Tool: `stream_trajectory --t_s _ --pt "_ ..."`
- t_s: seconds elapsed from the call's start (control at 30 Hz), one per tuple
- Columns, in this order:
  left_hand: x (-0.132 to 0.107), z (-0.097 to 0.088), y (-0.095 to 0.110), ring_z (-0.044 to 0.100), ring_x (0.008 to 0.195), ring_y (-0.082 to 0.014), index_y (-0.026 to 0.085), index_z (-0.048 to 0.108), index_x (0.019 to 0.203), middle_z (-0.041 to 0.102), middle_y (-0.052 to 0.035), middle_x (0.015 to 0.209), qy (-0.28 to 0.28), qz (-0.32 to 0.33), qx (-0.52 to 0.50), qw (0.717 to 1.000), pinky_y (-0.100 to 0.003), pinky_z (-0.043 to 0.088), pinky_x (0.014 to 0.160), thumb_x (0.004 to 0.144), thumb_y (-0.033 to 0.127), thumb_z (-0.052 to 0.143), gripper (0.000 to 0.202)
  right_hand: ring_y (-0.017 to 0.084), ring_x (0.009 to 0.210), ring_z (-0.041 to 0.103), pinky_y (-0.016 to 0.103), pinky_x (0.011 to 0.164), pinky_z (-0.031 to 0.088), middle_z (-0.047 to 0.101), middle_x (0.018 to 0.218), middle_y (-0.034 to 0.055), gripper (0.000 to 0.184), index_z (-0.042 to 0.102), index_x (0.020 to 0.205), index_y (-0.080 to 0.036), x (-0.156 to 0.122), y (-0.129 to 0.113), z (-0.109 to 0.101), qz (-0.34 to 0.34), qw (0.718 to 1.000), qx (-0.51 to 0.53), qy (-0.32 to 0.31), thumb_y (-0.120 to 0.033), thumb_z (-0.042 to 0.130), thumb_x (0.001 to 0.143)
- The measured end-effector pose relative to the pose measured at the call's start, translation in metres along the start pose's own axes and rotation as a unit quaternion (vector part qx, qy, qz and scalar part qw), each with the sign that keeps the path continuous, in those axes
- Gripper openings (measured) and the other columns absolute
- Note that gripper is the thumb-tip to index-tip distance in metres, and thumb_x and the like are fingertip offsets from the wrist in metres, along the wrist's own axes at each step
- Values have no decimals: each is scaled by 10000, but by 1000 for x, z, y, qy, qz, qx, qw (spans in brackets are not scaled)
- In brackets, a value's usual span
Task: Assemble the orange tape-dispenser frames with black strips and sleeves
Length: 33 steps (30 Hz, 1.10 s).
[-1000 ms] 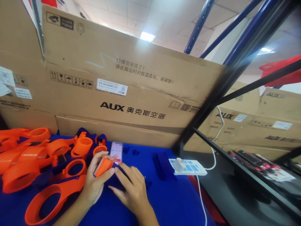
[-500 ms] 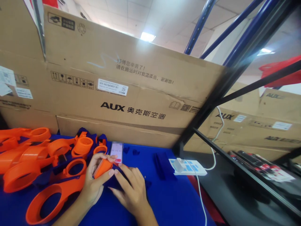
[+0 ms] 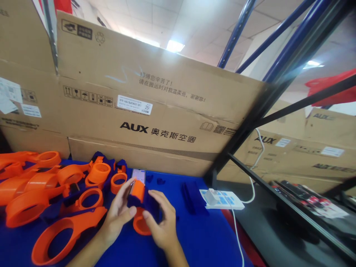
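Between my two hands, above the blue tabletop (image 3: 191,237), is an orange and blue plastic tape dispenser (image 3: 138,191), its orange ring (image 3: 141,227) hanging below. My left hand (image 3: 118,213) grips it from the left, thumb in front and fingers partly hidden behind. On the right side, my right hand (image 3: 164,218) is curled round the dark blue part, its thumb near the ring. A phone (image 3: 139,174) lies just beyond my hands, partly covered. To the left, several similar orange dispensers (image 3: 68,231) lie in a pile.
Dark blue pieces (image 3: 193,198) lie right of my hands. A white power strip (image 3: 222,199) with a plug and cable sits at the table's right edge. Large cardboard boxes (image 3: 167,111) stand behind the table, beside a black rack post (image 3: 236,137).
The dispenser has been turned, so its orange ring now shows underneath. My hands have moved apart around it; the right fingers have gone from the orange end to the blue side.
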<state>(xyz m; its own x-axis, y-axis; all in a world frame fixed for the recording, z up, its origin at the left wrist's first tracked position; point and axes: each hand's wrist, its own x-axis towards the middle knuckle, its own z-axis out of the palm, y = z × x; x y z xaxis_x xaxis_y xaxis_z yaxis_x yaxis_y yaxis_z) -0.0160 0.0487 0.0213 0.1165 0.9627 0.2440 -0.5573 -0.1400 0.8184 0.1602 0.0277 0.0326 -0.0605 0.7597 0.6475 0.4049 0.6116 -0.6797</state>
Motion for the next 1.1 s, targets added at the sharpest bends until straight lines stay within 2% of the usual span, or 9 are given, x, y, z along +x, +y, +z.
stream_trajectory --t_s 0.13,0.27,0.37,0.47,0.63,0.73,0.87,0.97,1.1 --pt "-4 7 -3 559 1359 -390 356 482 1517 597 -120 1492 -45 -36 60 997 -482 523 1054 743 270 878 874 289 999 739 404 871 618 762 1123 104 389 693 1230 -224 8 2 -9 127 983 134 17 -494 639 955" --pt "-5 11 -5 605 1310 -379 336 429 1557 650 -140 1412 -35 -56 66 996 -507 516 1061 788 289 849 877 242 764 755 329 622 623 765 1061 88 398 670 1218 -226 12 -1 -7 203 955 215 5 -524 633 957" --pt "-3 11 -10 700 1158 -356 338 384 1578 666 -141 1379 -29 -78 47 995 -499 569 977 812 300 831 888 211 601 728 303 489 588 765 977 72 402 633 1247 -234 12 -4 -2 246 935 257 1 -530 600 977" --pt "1 10 -13 741 1052 -346 324 430 1553 692 -142 1348 -25 -90 24 995 -464 620 858 788 316 846 871 214 624 741 324 533 621 761 1007 68 397 620 1255 -248 13 -6 0 249 931 267 -8 -532 591 979" --pt "6 5 -9 730 1101 -355 277 497 1515 740 -136 1288 8 -90 27 996 -461 606 904 778 377 840 819 290 1017 750 383 770 653 728 1206 85 470 646 1270 -281 13 -7 -2 185 952 242 -30 -506 742 869" --pt "7 1 -7 745 1049 -354 277 493 1526 767 -131 1243 11 -107 24 994 -436 610 855 779 416 836 833 267 865 773 378 682 653 734 1173 82 496 632 1298 -273 11 -5 2 208 939 272 -35 -492 731 865" --pt "7 2 -8 718 1103 -334 274 570 1470 726 -148 1317 22 -107 29 994 -409 578 905 820 457 793 711 228 699 756 338 616 629 770 983 67 452 650 1281 -218 11 8 3 282 901 329 31 -431 694 885" --pt "6 3 -10 726 993 -322 253 623 1404 703 -168 1308 37 -82 64 994 -402 592 775 823 480 772 642 224 743 752 323 661 618 776 961 76 499 656 1290 -168 14 26 -7 310 886 321 130 -409 720 857" --pt "6 3 -10 706 901 -284 235 668 1297 714 -127 1151 28 -87 90 992 -353 571 654 851 489 737 518 217 756 731 316 660 599 770 960 62 622 593 1405 -176 14 55 -31 289 914 162 235 -408 732 845"
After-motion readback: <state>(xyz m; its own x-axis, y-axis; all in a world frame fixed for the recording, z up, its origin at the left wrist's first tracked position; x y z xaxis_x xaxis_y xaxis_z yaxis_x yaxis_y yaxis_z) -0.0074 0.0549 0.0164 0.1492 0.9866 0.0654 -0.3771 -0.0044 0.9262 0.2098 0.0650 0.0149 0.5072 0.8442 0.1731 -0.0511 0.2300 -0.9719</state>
